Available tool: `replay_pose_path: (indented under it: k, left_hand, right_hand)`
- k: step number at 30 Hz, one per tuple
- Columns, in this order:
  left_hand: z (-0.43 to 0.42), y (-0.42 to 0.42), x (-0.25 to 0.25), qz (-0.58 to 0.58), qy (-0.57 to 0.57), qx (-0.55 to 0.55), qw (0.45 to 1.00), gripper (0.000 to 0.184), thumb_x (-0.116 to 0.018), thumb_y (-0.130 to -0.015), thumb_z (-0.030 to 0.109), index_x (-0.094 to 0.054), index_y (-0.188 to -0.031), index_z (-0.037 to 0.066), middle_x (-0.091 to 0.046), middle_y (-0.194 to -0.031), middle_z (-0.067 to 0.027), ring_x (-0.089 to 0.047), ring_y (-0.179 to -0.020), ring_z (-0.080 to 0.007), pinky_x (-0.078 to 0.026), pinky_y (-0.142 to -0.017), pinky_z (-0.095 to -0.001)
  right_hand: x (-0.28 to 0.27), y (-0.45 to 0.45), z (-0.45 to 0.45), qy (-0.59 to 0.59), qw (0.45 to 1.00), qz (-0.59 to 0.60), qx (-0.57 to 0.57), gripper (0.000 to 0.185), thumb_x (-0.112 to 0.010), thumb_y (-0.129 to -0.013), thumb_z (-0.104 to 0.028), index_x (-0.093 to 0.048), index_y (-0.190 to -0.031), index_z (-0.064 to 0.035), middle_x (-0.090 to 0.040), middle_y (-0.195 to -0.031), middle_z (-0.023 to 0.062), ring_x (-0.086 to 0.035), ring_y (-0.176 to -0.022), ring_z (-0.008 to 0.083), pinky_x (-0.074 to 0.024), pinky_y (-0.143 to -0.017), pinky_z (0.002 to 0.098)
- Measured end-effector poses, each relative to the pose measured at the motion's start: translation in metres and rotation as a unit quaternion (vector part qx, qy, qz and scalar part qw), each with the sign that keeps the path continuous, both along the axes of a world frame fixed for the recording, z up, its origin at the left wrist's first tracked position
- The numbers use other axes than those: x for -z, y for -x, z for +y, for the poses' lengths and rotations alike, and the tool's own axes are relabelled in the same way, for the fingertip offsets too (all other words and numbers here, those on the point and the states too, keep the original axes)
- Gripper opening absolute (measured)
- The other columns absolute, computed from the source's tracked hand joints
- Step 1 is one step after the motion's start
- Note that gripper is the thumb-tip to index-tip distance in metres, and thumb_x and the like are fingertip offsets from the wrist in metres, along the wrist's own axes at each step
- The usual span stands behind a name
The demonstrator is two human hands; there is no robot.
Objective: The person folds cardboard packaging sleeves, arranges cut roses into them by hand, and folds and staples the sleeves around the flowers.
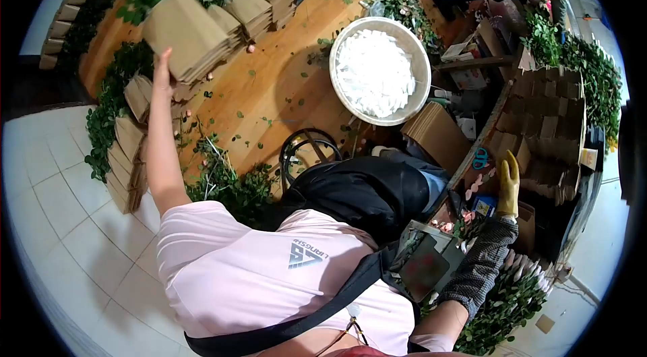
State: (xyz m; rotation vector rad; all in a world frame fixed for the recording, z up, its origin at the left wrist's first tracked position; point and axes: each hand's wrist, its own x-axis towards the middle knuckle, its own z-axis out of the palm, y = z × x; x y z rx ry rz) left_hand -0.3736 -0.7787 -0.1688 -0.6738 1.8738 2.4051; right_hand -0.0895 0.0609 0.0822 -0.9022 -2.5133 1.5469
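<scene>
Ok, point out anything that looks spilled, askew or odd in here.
Loose leaves are strewn across the wooden floor, and leafy stems lie in an untidy heap left of the person's lap, perhaps trimmings. Also, only the right hand is gloved; the left hand is bare, an odd mismatch.

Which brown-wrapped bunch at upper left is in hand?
The brown-wrapped bunch with motion-blurred leaves: the left hand grips its lower-left edge. The neighbouring wrapped bunches have no hand on them.
</scene>
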Motion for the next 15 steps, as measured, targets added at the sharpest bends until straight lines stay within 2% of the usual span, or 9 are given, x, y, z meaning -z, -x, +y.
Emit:
replay_pose_path:
  k: [1, 3, 5, 7, 9, 10, 12, 14, 15]
  left_hand:
    - [-0.011, -0.007, -0.003, -0.025, -0.003, -0.034, 0.999, 0.091, -0.073, -0.086, 0.048, -0.025, -0.155, 0.015, -0.041, -0.146, -0.0148, -0.046, -0.132, -0.0327, -0.045, -0.106, -0.0507]
    - [-0.07, -0.008, 0.046, -0.081, -0.029, -0.065, 0.994, 0.092, -0.071, -0.087, 0.048, -0.021, -0.158, 0.017, -0.037, -0.152, -0.0134, -0.044, -0.136, -0.034, -0.044, -0.106, -0.0537]
    - [-0.102, -0.006, 0.077, -0.192, 0.223, -0.132, 0.947, 0.091, -0.066, -0.092, 0.046, -0.015, -0.16, 0.017, -0.026, -0.162, -0.0128, -0.043, -0.138, -0.0336, -0.044, -0.107, -0.0526]
    - [-0.1, -0.014, 0.107, -0.204, 0.406, -0.149, 0.878, 0.077, -0.058, -0.098, 0.038, -0.018, -0.16, 0.015, -0.027, -0.163, -0.0137, -0.044, -0.138, -0.0343, -0.045, -0.107, -0.0516]
    - [-0.105, -0.011, 0.129, -0.283, 0.622, 0.167, 0.711, 0.061, -0.046, -0.102, 0.034, -0.03, -0.156, 0.013, -0.038, -0.157, -0.0156, -0.045, -0.137, -0.0368, -0.043, -0.108, -0.0529]
    - [-0.1, -0.013, 0.15, -0.291, 0.648, 0.255, 0.657, 0.056, -0.044, -0.103, 0.034, -0.036, -0.151, 0.009, -0.044, -0.148, -0.0168, -0.048, -0.132, -0.0359, -0.043, -0.106, -0.051]
    - [-0.095, -0.028, 0.198, -0.352, 0.567, 0.324, 0.67, 0.05, -0.041, -0.104, 0.035, -0.046, -0.141, 0.003, -0.055, -0.131, -0.0193, -0.054, -0.122, -0.0341, -0.044, -0.102, -0.0472]
    - [-0.092, -0.037, 0.243, -0.4, 0.414, 0.304, 0.759, 0.052, -0.037, -0.105, 0.037, -0.056, -0.131, -0.004, -0.066, -0.113, -0.0217, -0.06, -0.113, -0.0323, -0.045, -0.098, -0.0434]
    - [-0.071, -0.041, 0.235, -0.407, 0.287, 0.197, 0.844, 0.052, -0.038, -0.104, 0.039, -0.059, -0.127, -0.003, -0.067, -0.101, -0.0147, -0.062, -0.096, -0.0252, -0.049, -0.085, -0.0398]
  right_hand:
    - [0.002, -0.004, -0.003, -0.002, 1.0, -0.026, 0.009, 0.041, -0.051, -0.107, -0.02, -0.05, -0.145, -0.0047, -0.063, -0.131, 0.0094, -0.061, -0.116, 0.0158, -0.0494, -0.099, 0.0277]
    - [0.005, -0.007, -0.007, -0.006, 0.998, -0.063, 0.016, 0.04, -0.051, -0.107, -0.02, -0.05, -0.144, -0.0051, -0.063, -0.13, 0.0089, -0.061, -0.114, 0.0156, -0.0504, -0.097, 0.028]
    - [0.004, -0.011, -0.002, -0.051, 0.996, -0.069, -0.008, 0.041, -0.052, -0.107, -0.021, -0.049, -0.145, -0.0062, -0.064, -0.129, 0.0085, -0.062, -0.114, 0.0161, -0.0504, -0.096, 0.0285]
    - [-0.007, -0.012, -0.005, -0.053, 0.994, -0.093, -0.011, 0.044, -0.053, -0.106, -0.023, -0.048, -0.147, -0.007, -0.063, -0.132, 0.0087, -0.06, -0.117, 0.0172, -0.0484, -0.099, 0.0297]
    - [-0.026, -0.013, -0.018, -0.091, 0.99, -0.101, 0.024, 0.043, -0.053, -0.106, -0.02, -0.048, -0.146, -0.005, -0.06, -0.136, 0.0112, -0.057, -0.125, 0.0204, -0.0443, -0.107, 0.0317]
    - [-0.033, -0.015, -0.025, -0.104, 0.988, -0.109, 0.024, 0.043, -0.053, -0.106, -0.018, -0.048, -0.146, -0.0049, -0.059, -0.138, 0.0117, -0.056, -0.127, 0.0217, -0.0428, -0.108, 0.0316]
    - [-0.032, -0.043, -0.008, -0.105, 0.989, -0.099, 0.043, 0.043, -0.053, -0.106, -0.018, -0.048, -0.146, -0.0049, -0.059, -0.138, 0.0116, -0.056, -0.127, 0.0214, -0.0425, -0.108, 0.0315]
    - [-0.034, -0.082, 0.009, -0.112, 0.989, -0.076, 0.055, 0.042, -0.054, -0.106, -0.016, -0.049, -0.146, -0.0046, -0.059, -0.138, 0.0115, -0.056, -0.127, 0.0202, -0.0417, -0.109, 0.0314]
    - [-0.047, -0.088, -0.018, -0.121, 0.985, -0.082, 0.092, 0.042, -0.053, -0.106, -0.015, -0.049, -0.146, -0.0042, -0.06, -0.137, 0.0112, -0.056, -0.127, 0.0196, -0.0417, -0.108, 0.0307]
